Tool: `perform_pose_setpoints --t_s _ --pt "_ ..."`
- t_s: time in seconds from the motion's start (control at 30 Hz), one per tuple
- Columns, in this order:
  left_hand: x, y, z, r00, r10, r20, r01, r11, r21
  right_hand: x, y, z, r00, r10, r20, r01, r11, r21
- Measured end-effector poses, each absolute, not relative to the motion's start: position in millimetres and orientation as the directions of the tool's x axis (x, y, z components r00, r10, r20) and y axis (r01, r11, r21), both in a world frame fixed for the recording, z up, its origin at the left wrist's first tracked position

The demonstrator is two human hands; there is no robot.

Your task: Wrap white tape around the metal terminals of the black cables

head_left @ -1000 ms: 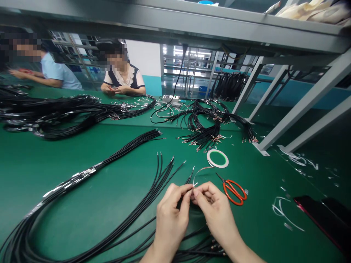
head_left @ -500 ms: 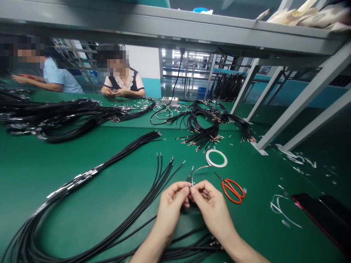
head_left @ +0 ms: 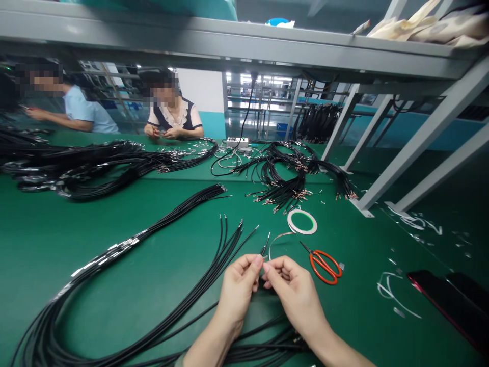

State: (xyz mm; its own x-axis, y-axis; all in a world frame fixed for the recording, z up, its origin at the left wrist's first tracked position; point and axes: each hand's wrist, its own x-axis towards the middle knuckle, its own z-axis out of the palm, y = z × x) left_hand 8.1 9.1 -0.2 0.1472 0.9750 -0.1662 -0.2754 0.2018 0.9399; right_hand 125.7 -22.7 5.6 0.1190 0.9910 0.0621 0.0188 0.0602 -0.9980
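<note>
Left hand (head_left: 237,290) and right hand (head_left: 293,288): fingertips pinched together on thin black wire end (head_left: 265,250), just above green table mat (head_left: 114,224). Just beside, right: orange-handled scissors (head_left: 324,264). Beyond: white tape roll (head_left: 302,221). Left: long black cable bundle (head_left: 153,229).

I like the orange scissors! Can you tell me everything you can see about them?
The scissors have glossy orange loop handles, plastic by the look of them, and short dark blades that are shut. They lie flat on the green table, blades pointing up-left toward the tape roll. They sit just beside the right hand; nothing but the table touches them.
</note>
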Motion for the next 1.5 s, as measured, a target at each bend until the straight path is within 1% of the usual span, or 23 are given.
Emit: perform_pose_setpoints --t_s 0.13,0.2,0.27,0.33,0.43,0.53,0.73,1.07,1.3,1.37,1.5 --pt "3.7 9.7 -1.0 0.209 0.975 -0.074 -0.242 0.125 0.962 126.9 -22.4 7.2 0.152 0.987 0.059 0.023 0.056 -0.998" --pt "2.4 9.7 -3.3 0.186 0.982 -0.025 -0.192 0.062 0.979 127.4 -22.6 7.6 0.167 0.984 0.066 0.045 0.060 -0.997" --pt "2.3 9.3 -5.8 0.138 0.990 -0.006 -0.139 0.026 0.990 127.6 -23.3 7.8 0.179 0.980 0.089 0.085 0.075 -0.994" --pt "3.4 8.6 -7.1 0.119 0.993 -0.028 -0.121 0.043 0.992 127.4 -24.2 8.1 0.184 0.974 0.131 0.139 0.107 -0.985" --pt "5.4 7.7 -6.5 0.131 0.988 -0.081 -0.169 0.102 0.980 126.9 -25.0 9.0 0.168 0.963 0.210 0.218 0.171 -0.961" --pt "6.7 7.5 -5.5 0.125 0.985 -0.123 -0.209 0.147 0.967 127.0 -24.9 9.9 0.154 0.957 0.247 0.237 0.206 -0.949" --pt "7.3 8.5 -5.6 0.115 0.981 -0.158 -0.190 0.178 0.965 129.5 -23.7 11.1 0.153 0.961 0.232 0.199 0.200 -0.959" --pt "7.4 9.1 -2.5 0.176 0.965 -0.193 -0.218 0.230 0.949 131.9 -22.9 10.9 0.133 0.970 0.201 0.197 0.173 -0.965" --pt "10.3 7.8 -8.3 0.137 0.979 -0.150 -0.177 0.174 0.969 132.5 -21.9 8.1 0.130 0.970 0.208 0.232 0.174 -0.957" --pt "10.2 7.7 -7.5 0.147 0.976 -0.163 -0.196 0.190 0.962 132.9 -21.7 7.9 0.129 0.970 0.207 0.232 0.174 -0.957" --pt "8.3 8.2 -2.8 0.201 0.953 -0.226 -0.261 0.274 0.925 133.9 -20.9 8.3 0.126 0.975 0.184 0.219 0.154 -0.964"
